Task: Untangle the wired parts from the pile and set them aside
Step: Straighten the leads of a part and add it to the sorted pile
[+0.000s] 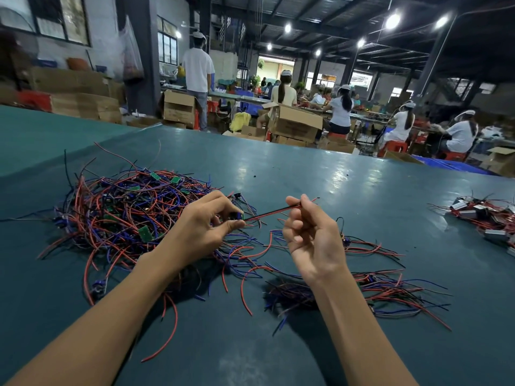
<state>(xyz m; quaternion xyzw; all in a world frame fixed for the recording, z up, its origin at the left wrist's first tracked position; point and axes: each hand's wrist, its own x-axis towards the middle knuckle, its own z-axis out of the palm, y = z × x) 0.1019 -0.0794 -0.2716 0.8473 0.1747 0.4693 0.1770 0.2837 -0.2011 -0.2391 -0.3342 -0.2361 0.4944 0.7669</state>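
Red-and-black wires [274, 212] stretched between hands; left hand [204, 228] pinched blue part [239, 215] beside pile [125, 213], right hand [310, 235] pinched wire ends.

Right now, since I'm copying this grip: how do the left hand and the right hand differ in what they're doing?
The left hand pinches the small blue part itself; the right hand pinches its red and black wires near their free ends. The left hand is at the edge of the pile; the right hand is further right, away from it. Both hold one piece, wires straight between them.
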